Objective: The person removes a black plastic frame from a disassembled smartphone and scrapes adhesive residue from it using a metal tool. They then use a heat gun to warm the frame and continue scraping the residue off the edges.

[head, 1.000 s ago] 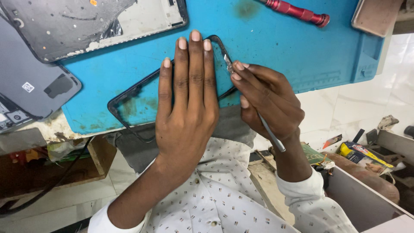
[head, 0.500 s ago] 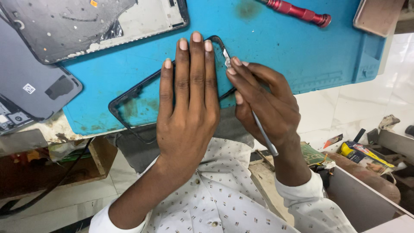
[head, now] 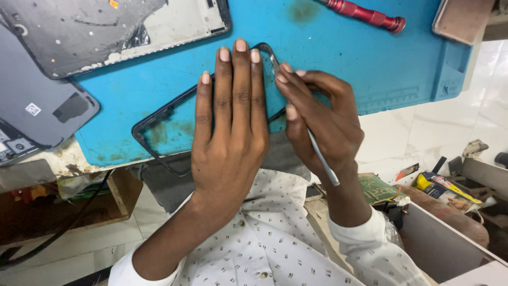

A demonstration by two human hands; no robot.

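Head view: left hand [head: 233, 143] is lying flat, pinning a black phone frame [head: 159, 127]; right hand [head: 323, 119] is gripping a thin metal tool [head: 323, 161] near a yellow packet [head: 447, 188].

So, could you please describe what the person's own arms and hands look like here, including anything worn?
Both hands are bare: no gloves, rings or watch visible. The left hand and right hand come out of white long sleeves patterned with small dark flecks, belonging to a buttoned shirt. Fingernails are short and unpainted.
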